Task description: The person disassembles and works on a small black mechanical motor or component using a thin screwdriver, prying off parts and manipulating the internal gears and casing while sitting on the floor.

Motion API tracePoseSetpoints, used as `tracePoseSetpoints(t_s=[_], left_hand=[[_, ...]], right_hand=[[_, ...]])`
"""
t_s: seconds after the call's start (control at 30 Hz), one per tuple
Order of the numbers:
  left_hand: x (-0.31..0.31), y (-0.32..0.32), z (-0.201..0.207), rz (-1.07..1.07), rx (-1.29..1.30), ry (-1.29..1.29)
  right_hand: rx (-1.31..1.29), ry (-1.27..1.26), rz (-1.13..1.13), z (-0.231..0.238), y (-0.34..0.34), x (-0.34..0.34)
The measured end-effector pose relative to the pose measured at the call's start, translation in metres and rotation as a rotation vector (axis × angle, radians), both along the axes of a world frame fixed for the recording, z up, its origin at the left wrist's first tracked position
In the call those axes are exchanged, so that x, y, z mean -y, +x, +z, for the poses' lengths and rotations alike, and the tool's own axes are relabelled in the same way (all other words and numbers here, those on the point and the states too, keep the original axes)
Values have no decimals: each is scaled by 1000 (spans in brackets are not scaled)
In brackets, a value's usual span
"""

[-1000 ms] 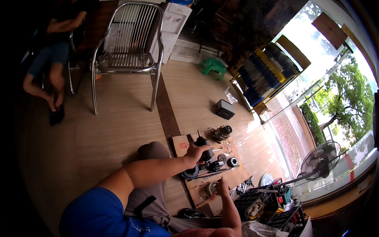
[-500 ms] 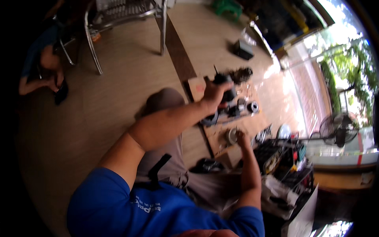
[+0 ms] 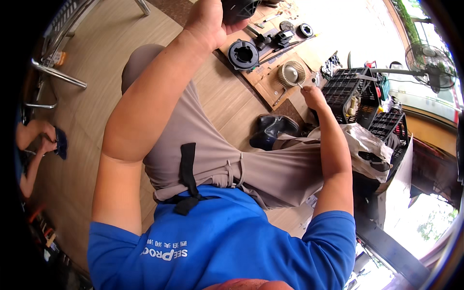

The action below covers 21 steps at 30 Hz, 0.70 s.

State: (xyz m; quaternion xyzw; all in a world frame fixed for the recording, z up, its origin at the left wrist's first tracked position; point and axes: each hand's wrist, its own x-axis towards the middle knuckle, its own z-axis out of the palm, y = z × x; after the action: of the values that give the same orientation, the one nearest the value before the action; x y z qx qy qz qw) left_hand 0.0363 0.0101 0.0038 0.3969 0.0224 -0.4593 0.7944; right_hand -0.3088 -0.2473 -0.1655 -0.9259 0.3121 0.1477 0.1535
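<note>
At the top edge, my left hand (image 3: 207,23) grips a black plastic housing (image 3: 238,10), partly cut off by the picture's edge. My right hand (image 3: 314,98) is closed in a pinch beside a cream blower wheel (image 3: 291,73) with a ribbed rim. A thin tip shows at its fingers, but I cannot make out what it belongs to. The wheel lies on a cardboard sheet (image 3: 265,91), with a slim metal tool (image 3: 279,97) near it. A black ring-shaped housing (image 3: 233,54) and a black motor-like part (image 3: 284,37) lie farther left and back.
Black plastic crates (image 3: 349,89) and a white bag (image 3: 369,145) stand at the right, below a fan (image 3: 429,65). My black shoe (image 3: 275,126) rests by the cardboard. Metal chair legs (image 3: 60,73) and another person's hands (image 3: 47,137) are at the left.
The view has shifted, and my left hand with the black housing now appears higher, at the top edge. My right hand remains beside the blower wheel. The ring-shaped housing is now plainly visible.
</note>
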Motion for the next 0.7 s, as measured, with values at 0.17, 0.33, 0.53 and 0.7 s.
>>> tracePoseSetpoints(t_s=[0.17, 0.33, 0.53, 0.7], left_hand=[[-8, -2, -1, 43, 89, -40], [8, -14, 2, 32, 28, -28], [-3, -20, 10, 130, -2, -29], [12, -21, -8, 153, 37, 158]], right_hand=[[-546, -249, 617, -38, -21, 2], [-388, -233, 509, -47, -68, 7], [-283, -328, 814, -21, -47, -4], [-136, -315, 662, 69, -11, -18]])
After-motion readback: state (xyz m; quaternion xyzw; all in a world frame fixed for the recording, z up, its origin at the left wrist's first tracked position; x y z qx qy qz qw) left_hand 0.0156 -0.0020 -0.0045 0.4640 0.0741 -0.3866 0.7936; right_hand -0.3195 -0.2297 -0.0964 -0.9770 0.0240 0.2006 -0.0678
